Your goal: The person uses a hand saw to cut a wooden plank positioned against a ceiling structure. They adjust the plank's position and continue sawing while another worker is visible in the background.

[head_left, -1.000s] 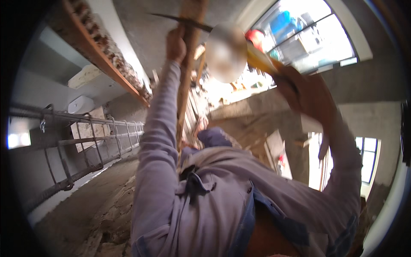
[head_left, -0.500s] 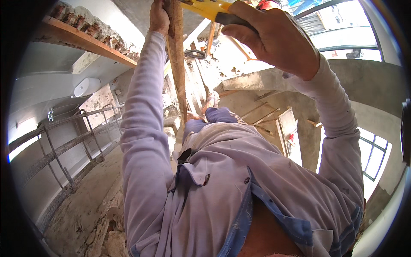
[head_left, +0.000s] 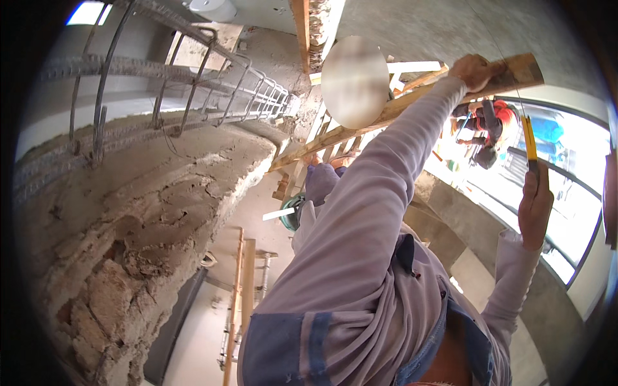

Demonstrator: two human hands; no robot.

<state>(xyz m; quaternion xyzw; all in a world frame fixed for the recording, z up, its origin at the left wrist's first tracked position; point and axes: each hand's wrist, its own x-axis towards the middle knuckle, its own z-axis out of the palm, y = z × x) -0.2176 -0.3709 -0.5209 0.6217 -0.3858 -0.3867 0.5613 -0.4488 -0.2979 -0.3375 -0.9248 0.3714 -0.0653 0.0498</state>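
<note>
Left hand (head_left: 475, 69): raised overhead, fingers curled shut around a wooden plank (head_left: 412, 106). Grip placed near the plank's upper right end, a short stub of board projecting beyond the knuckles.

Wooden plank: long, narrow, pale timber. Long axis ran on a diagonal, from the high end past the gripping fingers down and leftward to a low end well away from them, near the rough concrete wall (head_left: 148, 193). Upper end pointed up and to the right; middle stretch partly hidden behind a blurred patch.

Right hand (head_left: 535, 207): raised below and to the right of the left hand, well apart from it. Fingers wrapped closed around the lower part of a yellow tool (head_left: 529, 140).

Yellow tool: slim, yellow with a dark section at the grip. Long axis near upright, tip pointed upward from the fingers toward the plank's high end; contact between tip and plank could not be told.

Sleeves (head_left: 386, 193): pale lilac, long, covering both forearms up to the wrists.

Surroundings: steel rebar cage (head_left: 193, 77) far left of both hands, above the wall; person in orange (head_left: 489, 122) just beyond the fingers of the right hand, at a bright window opening (head_left: 573, 193).
</note>
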